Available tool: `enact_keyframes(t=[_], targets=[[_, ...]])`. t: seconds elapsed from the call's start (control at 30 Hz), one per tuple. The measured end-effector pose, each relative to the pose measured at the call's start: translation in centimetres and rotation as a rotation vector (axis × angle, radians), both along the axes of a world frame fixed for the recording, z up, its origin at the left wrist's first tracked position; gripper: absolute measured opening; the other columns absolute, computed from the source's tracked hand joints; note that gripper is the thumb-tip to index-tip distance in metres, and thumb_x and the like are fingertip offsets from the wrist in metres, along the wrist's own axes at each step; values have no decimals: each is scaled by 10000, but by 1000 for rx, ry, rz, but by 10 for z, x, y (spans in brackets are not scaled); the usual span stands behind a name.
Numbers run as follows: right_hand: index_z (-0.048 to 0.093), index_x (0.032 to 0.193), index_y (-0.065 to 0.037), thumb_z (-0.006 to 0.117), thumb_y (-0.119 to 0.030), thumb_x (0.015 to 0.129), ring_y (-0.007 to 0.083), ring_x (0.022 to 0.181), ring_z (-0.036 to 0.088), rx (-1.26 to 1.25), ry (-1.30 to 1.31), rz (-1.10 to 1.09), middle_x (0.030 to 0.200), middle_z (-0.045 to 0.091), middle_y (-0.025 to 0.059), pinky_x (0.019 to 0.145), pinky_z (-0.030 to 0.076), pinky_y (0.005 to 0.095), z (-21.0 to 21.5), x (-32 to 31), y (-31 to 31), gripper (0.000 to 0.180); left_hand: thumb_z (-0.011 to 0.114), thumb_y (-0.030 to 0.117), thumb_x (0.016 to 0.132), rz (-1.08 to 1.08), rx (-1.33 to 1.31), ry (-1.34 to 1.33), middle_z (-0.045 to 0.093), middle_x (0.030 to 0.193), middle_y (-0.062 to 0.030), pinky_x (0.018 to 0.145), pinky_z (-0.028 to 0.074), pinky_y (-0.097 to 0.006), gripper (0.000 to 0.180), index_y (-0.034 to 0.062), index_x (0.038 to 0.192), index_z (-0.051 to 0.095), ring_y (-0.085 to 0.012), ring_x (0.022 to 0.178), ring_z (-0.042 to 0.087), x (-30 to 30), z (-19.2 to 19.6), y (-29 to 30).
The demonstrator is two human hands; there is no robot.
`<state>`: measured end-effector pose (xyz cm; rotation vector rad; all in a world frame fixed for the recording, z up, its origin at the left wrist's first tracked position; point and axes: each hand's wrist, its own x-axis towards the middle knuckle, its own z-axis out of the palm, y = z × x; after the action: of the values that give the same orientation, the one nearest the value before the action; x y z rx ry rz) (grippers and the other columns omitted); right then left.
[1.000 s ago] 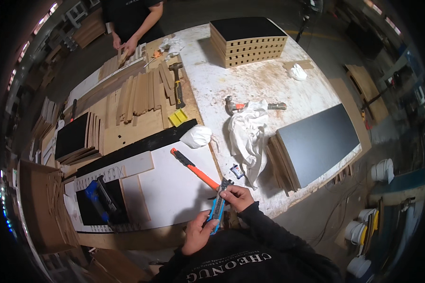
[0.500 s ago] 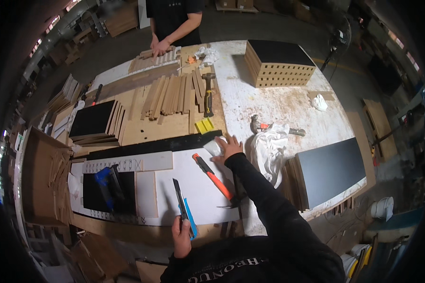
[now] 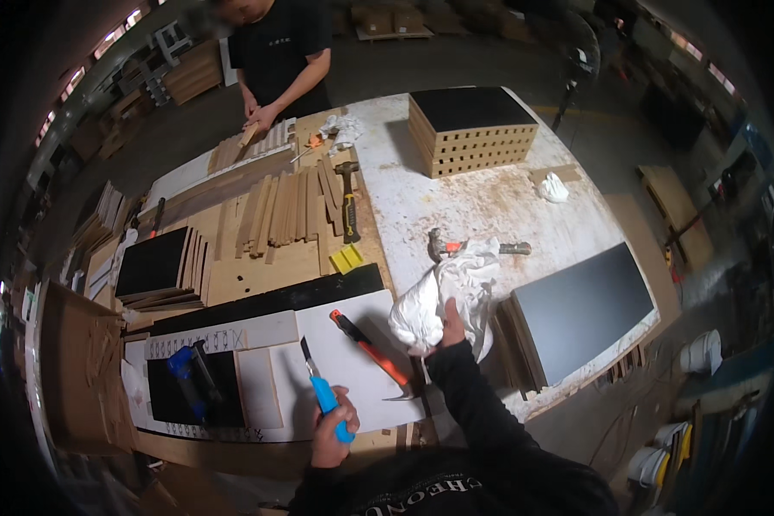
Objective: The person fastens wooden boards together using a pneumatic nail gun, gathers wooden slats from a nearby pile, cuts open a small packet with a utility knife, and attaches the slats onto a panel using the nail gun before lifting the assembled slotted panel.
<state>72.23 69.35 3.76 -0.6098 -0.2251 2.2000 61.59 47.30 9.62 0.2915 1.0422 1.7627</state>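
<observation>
Left hand: fingers wrapped round the handle of a blue utility knife (image 3: 324, 396), the left hand (image 3: 328, 437) keeping its bare blade angled up over the white board (image 3: 284, 331).
Right hand: grasping a white bundle (image 3: 415, 320); from here I see the right hand's (image 3: 452, 330) thumb against it, other fingers mostly hidden.
Orange-handled hammer (image 3: 368, 348): lying between the hands.
Blue nail gun (image 3: 187, 371): well left of the knife.
Co-worker (image 3: 282, 52): across the table, hands at wooden strips.
</observation>
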Motion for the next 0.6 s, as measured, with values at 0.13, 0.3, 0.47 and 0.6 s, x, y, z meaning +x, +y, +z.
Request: enact_keyframes(t=[0.13, 0.3, 0.47, 0.6], targets=[[363, 1306, -92, 502, -609, 771, 333, 983, 575, 152, 507, 261, 1189, 525, 146, 672, 534, 502, 4, 30, -44, 757, 560, 85, 791, -69, -126, 294, 469, 715, -23, 534, 385, -231, 319, -33, 1070, 463, -100, 581, 466, 9, 23, 39], [385, 1296, -95, 496, -609, 762, 338, 864, 610, -82, 324, 133, 1126, 548, 217, 557, 521, 474, 7, 48, -83, 749, 561, 105, 810, -110, -45, 454, 539, 776, -59, 615, 432, -251, 325, -47, 1079, 459, -129, 643, 531, 35, 50, 47], [512, 1144, -59, 496, -547, 777, 382, 1023, 529, -58, 711, 234, 1077, 565, 191, 791, 455, 574, 4, 52, -111, 611, 555, 64, 827, -174, 11, 381, 565, 805, -63, 640, 457, -249, 300, -47, 1092, 470, -114, 677, 547, 37, 45, 12], [612, 902, -57, 454, -578, 774, 401, 1200, 379, -99, 713, 191, 1186, 515, 188, 989, 303, 526, 37, 40, -140, 559, 553, 68, 824, -156, 11, 327, 567, 780, -56, 628, 463, -246, 281, -47, 1071, 481, -114, 665, 550, 37, 45, -15]])
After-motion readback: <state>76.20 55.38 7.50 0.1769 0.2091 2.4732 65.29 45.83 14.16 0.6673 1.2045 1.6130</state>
